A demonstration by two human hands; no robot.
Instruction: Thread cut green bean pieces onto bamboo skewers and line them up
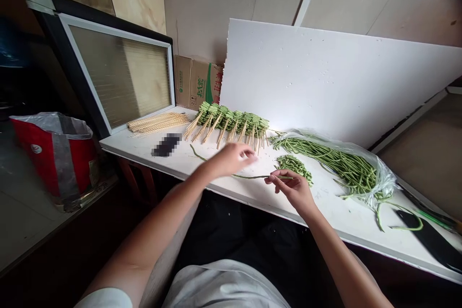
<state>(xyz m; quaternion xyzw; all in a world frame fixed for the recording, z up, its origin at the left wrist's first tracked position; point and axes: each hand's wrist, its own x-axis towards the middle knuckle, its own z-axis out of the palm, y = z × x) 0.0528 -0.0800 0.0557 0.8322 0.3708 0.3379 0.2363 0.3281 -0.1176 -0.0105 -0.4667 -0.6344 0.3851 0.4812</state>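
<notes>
The right hand pinches a long green bean over the white tabletop, while the left hand, half-open and blurred, hovers above it. Just beside them, a clear plastic bag holds more beans. Bean skewers lie beyond, near a cardboard box; a plastic-lined red bin stands further left.

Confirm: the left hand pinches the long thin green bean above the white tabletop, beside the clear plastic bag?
No: the head view shows the right hand, not the left hand, pinching the long thin green bean above the white tabletop, beside the clear plastic bag.
</notes>
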